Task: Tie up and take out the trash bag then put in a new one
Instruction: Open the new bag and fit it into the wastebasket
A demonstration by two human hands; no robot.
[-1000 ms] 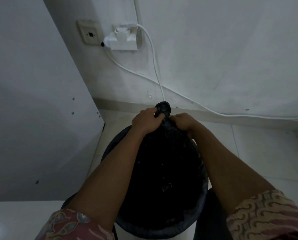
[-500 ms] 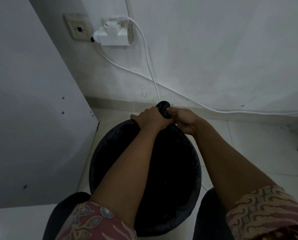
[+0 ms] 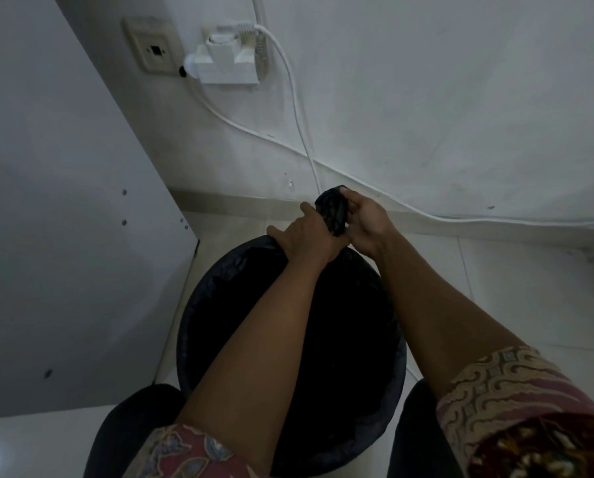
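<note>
View from above, looking down at two bare forearms reaching forward over a round dark bin (image 3: pixel 184 326) that fills the lower centre of the frame. A black trash bag (image 3: pixel 333 209) sits inside the bin, its top gathered into a bunched neck that rises just above centre, at the bin's far edge. The left hand (image 3: pixel 307 234) wraps its curled fingers around the neck from the left, low down. The right hand (image 3: pixel 368 220) closes on the bunched top from the right, its fingertips pinching the plastic. Both hands touch the bag and lie close together. Patterned sleeves (image 3: pixel 506 391) show at the bottom edge. On the white wall at the upper left, a plug adapter (image 3: pixel 228 65) feeds white cables (image 3: pixel 297 112) that trail down towards the pale tiled floor (image 3: pixel 495 291).
</note>
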